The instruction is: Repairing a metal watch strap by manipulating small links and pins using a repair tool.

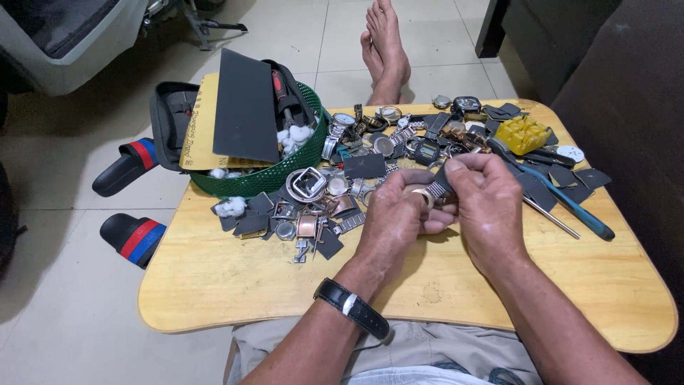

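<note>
Hands meet above the wooden table (214, 285); left hand (395, 217) and right hand (488, 203) together pinch a watch case (422, 194) between them.

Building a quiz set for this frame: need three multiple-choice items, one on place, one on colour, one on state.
1. Where is the green basket?
A. table's far left corner
B. on the floor
C. on the person's lap

2. What colour is the screwdriver handle?
A. red
B. blue
C. white

3. What is the left hand doing?
A. lying flat on the table
B. holding a small ring-shaped watch part
C. reaching into the basket

Key: 1 A, it sits on the wooden table edge; 2 B, blue shaft-grip by the right hand; 3 B, fingers curl around it.
</note>
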